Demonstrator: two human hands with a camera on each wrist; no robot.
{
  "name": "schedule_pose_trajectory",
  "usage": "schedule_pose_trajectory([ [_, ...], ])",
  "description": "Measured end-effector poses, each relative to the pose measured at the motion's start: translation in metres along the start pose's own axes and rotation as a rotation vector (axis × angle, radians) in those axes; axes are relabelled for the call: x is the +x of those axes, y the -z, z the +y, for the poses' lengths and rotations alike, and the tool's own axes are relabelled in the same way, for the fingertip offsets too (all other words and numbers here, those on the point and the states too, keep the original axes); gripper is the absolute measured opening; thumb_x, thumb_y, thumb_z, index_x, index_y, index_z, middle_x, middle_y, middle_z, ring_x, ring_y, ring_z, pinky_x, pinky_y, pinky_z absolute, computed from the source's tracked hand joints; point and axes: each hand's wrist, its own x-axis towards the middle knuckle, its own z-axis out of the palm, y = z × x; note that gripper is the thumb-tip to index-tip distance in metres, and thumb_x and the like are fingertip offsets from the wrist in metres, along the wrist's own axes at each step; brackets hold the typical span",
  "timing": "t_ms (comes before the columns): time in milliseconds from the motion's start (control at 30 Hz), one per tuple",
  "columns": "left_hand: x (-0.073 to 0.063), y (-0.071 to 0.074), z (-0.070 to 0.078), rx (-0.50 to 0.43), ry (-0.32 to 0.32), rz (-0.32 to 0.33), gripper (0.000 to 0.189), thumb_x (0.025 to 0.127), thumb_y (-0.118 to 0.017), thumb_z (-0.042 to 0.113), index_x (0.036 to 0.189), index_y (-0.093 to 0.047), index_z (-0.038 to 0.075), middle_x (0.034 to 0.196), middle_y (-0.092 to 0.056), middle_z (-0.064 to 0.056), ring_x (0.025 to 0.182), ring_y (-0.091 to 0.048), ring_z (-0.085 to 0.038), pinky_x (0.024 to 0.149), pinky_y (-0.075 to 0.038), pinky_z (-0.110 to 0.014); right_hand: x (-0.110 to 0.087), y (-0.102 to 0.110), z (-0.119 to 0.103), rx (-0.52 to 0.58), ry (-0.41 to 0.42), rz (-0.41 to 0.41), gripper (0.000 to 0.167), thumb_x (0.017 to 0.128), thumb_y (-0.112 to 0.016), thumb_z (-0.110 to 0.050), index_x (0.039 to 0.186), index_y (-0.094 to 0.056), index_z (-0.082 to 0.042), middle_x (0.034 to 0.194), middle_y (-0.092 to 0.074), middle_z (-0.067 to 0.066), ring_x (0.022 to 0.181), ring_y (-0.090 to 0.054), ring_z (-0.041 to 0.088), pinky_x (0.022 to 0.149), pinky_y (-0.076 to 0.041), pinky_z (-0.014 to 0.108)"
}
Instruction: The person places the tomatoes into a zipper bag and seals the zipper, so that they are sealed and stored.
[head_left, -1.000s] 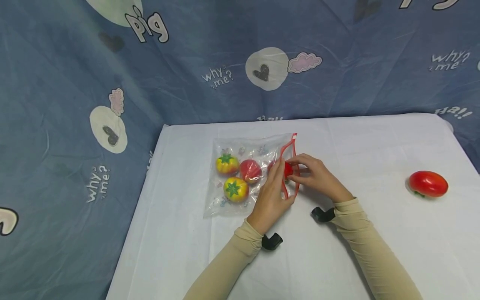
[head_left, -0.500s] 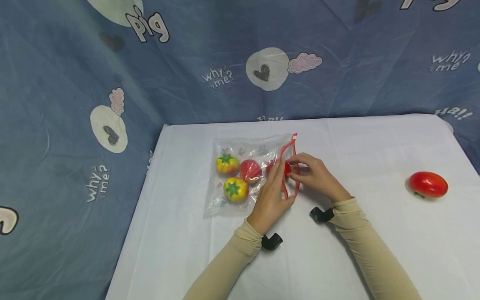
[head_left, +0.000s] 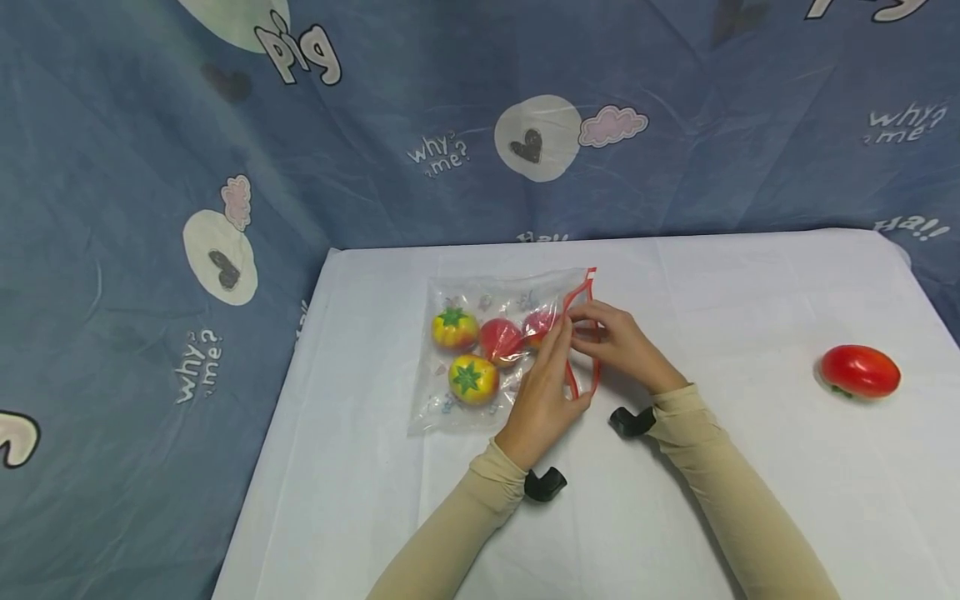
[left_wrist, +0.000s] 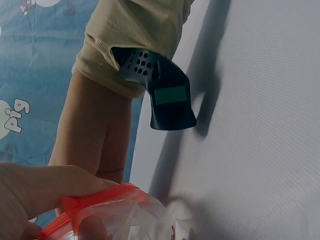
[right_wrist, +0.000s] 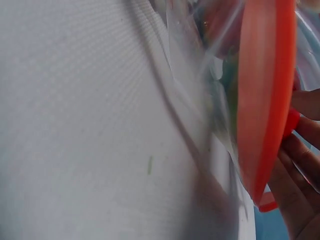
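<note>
A clear plastic zip bag (head_left: 435, 400) with a red zip edge lies flat, its mouth towards the right. Three round fruits, one of them a yellow-and-red fruit (head_left: 454, 328) with a green star-shaped top, sit inside. My left hand (head_left: 540, 400) grips the bag's mouth; in the left wrist view the thumb lies on the red edge (left_wrist: 90, 196) and a finger shows through the plastic. A red fruit (head_left: 538, 323) is just inside the mouth, partly hidden by my left fingers. My right hand (head_left: 618, 342) reaches in with curled thumb and fingers at that fruit, fingertips hidden.
A single oval red tomato (head_left: 860, 372) lies on the white-covered table (head_left: 750, 317) at the far right. Black wrist mounts (head_left: 546, 484) stick out from both sleeves. A blue printed curtain (head_left: 420, 83) hangs behind and to the left.
My right hand has moved slightly left, further into the bag's mouth, and the red fruit has slid deeper inside. The left hand keeps its place at the mouth.
</note>
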Motion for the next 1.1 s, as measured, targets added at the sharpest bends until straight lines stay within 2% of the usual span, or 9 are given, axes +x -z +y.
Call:
schedule_pose_trajectory([
  [200, 0.000, 0.000, 0.000, 0.004, -0.004, 0.001, 0.108, 0.083, -0.085, 0.009, 0.167, -0.017, 0.013, 0.173, -0.022, -0.005, 0.144, -0.051, -0.029, 0.112, -0.050, -0.043, 0.005, -0.002, 0.001, 0.006, -0.031, 0.011, 0.027, 0.085, -0.078, 0.006, 0.111, -0.072, 0.003, 0.109, -0.070, 0.016, 0.107, -0.070, 0.034, 0.091, -0.062, 0.042],
  [433, 0.000, -0.001, 0.000, 0.016, -0.003, 0.004, 0.107, 0.083, -0.085, 0.010, 0.166, -0.018, 0.012, 0.173, -0.022, -0.005, 0.135, -0.059, -0.028, 0.109, -0.054, -0.039, 0.010, -0.005, 0.001, 0.007, -0.036, 0.011, 0.020, 0.086, -0.078, 0.004, 0.105, -0.071, 0.004, 0.107, -0.070, 0.019, 0.109, -0.071, 0.039, 0.093, -0.061, 0.045],
  [600, 0.000, -0.002, -0.001, 0.014, -0.021, 0.016, 0.107, 0.080, -0.086, 0.007, 0.165, -0.021, 0.007, 0.172, -0.024, -0.006, 0.129, -0.063, -0.027, 0.106, -0.055, -0.037, 0.013, -0.008, 0.002, 0.001, -0.058, 0.014, 0.016, 0.087, -0.078, 0.002, 0.102, -0.071, 0.002, 0.106, -0.071, 0.017, 0.111, -0.070, 0.035, 0.095, -0.061, 0.044],
  [867, 0.000, -0.001, -0.002, 0.002, -0.031, 0.023, 0.109, 0.080, -0.086, 0.006, 0.166, -0.019, 0.008, 0.171, -0.026, -0.008, 0.138, -0.057, -0.027, 0.109, -0.053, -0.037, 0.018, -0.013, -0.001, -0.031, -0.068, 0.051, 0.018, 0.088, -0.077, 0.002, 0.104, -0.071, 0.003, 0.107, -0.071, 0.019, 0.111, -0.070, 0.036, 0.096, -0.060, 0.047],
  [1100, -0.001, 0.001, 0.000, 0.001, -0.015, 0.007, 0.109, 0.081, -0.086, 0.008, 0.166, -0.018, 0.012, 0.172, -0.024, -0.007, 0.145, -0.050, -0.028, 0.112, -0.051, -0.040, 0.020, -0.012, -0.003, -0.063, -0.122, 0.079, 0.019, 0.087, -0.076, 0.001, 0.105, -0.071, 0.003, 0.109, -0.074, 0.021, 0.107, -0.073, 0.039, 0.092, -0.061, 0.049],
])
